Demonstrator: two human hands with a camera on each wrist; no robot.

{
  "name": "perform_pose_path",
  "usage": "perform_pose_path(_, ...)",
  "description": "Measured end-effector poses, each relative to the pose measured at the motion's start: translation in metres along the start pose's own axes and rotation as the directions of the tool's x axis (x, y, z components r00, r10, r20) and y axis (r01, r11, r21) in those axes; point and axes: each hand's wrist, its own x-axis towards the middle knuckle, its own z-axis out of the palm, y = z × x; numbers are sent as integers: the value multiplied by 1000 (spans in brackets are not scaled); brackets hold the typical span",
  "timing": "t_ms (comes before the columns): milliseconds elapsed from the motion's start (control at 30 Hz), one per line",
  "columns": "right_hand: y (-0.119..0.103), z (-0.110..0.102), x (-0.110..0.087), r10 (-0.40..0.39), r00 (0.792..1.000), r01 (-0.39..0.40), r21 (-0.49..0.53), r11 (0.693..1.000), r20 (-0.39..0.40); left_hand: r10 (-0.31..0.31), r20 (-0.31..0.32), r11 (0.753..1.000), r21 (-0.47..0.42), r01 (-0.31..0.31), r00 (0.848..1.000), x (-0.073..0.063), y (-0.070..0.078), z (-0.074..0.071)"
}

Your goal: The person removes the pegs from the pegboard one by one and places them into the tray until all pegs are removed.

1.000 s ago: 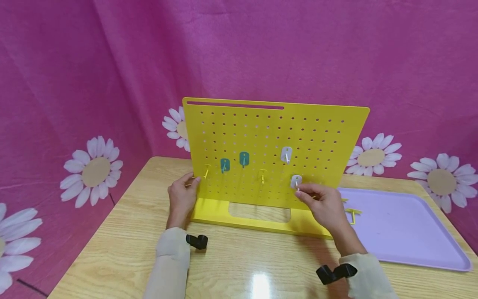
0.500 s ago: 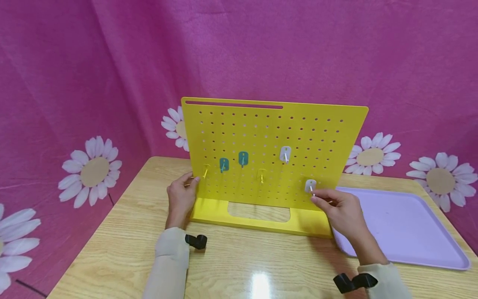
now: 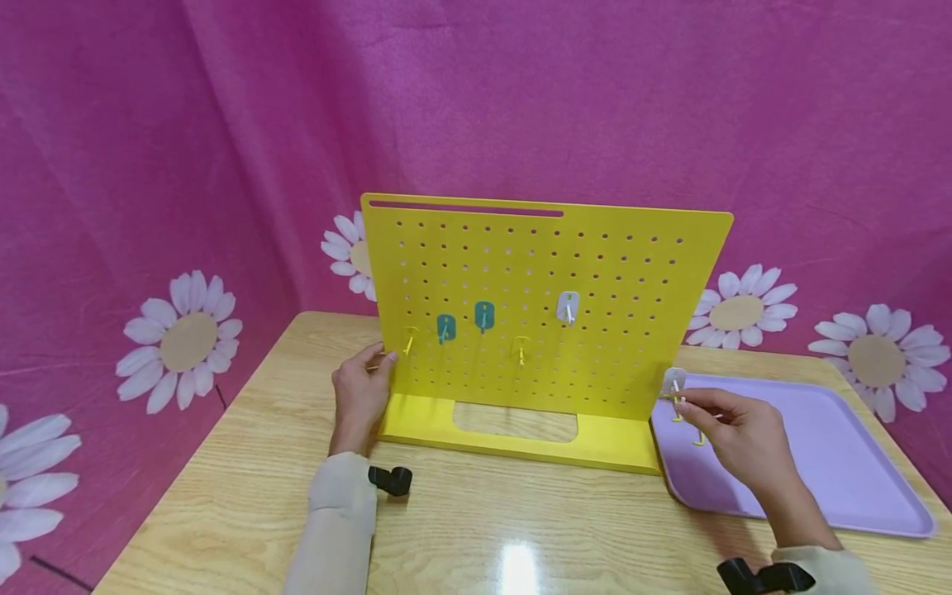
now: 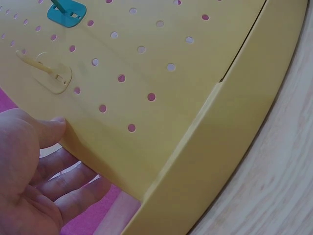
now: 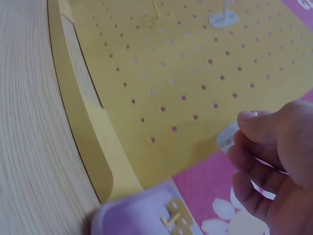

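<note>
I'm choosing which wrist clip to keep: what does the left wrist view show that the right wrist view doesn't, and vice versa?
Only the left wrist view shows the left hand, gripping the edge of the yellow pegboard, and a teal hook mounted there.

Only the right wrist view shows the right hand pinching a white hook, a mounted white hook, and a lilac tray holding yellow hooks.

Both share the yellow pegboard, wooden table and pink cloth; each has a mounted yellow hook.
</note>
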Motion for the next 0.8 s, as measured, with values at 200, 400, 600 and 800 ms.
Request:
perform_pose_path(200, 18, -7, 0, 23, 1000, -23, -71, 997, 0, 12, -7, 1000, 2, -12, 1000, 0, 0, 0)
perform_pose_path(400, 34, -8, 2, 20, 1000, -20, -101, 995, 6, 23, -7, 1000, 12, -23, 1000, 1, 1, -1)
perform_pose_path(600, 46, -3, 5, 34, 999, -29, -115, 993, 36, 23, -12, 1000, 8, -23, 1000, 2, 1, -1)
perform_pose_path(800, 58, 5, 5, 29, 997, -17, -162, 987, 72, 19, -8, 1000, 16, -18, 1000, 1, 0, -1)
